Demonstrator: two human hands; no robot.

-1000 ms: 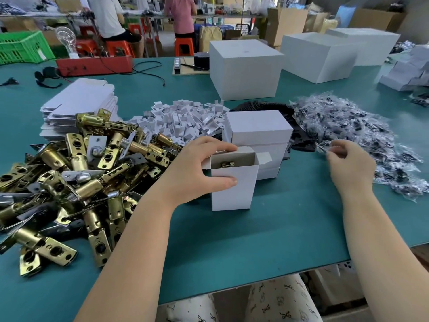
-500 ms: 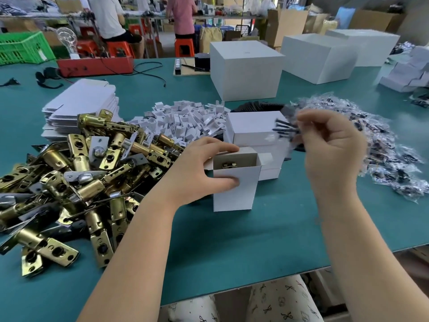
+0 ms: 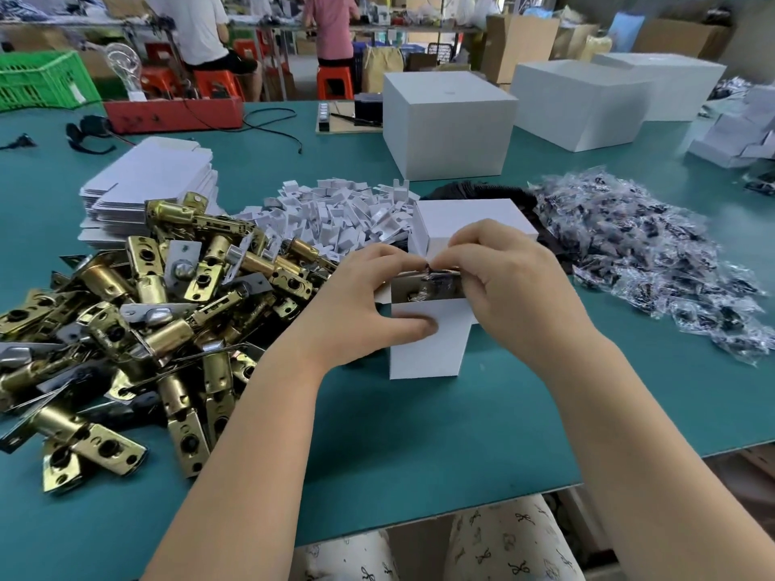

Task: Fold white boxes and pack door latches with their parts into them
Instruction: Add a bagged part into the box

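The small white box (image 3: 423, 345) stood upright on the green table (image 3: 419, 446), just in front of you, its top open and a bit of brass latch showing inside. Your left hand (image 3: 369, 304) clasped it from the left, thumb pressed across the front face and fingers curled over the rear rim. Your right hand (image 3: 503, 287) was at the mouth of the box, fingers and thumb pinching a clear packet of dark screws (image 3: 440, 283) that sat partly inside the opening. Directly behind the box, touching or nearly so, was a closed white box (image 3: 465, 220) of the same kind. To your left lay a large heap of brass door latches (image 3: 138, 316), reaching close to your left wrist, and behind that a stack of flat unfolded box blanks (image 3: 146, 178). A pile of small white card inserts (image 3: 335, 211) lay between the latches and the closed box. To your right spread a pile of clear screw packets (image 3: 654, 253). Farther back on the table stood a big white carton (image 3: 448, 123), with two more to its right.
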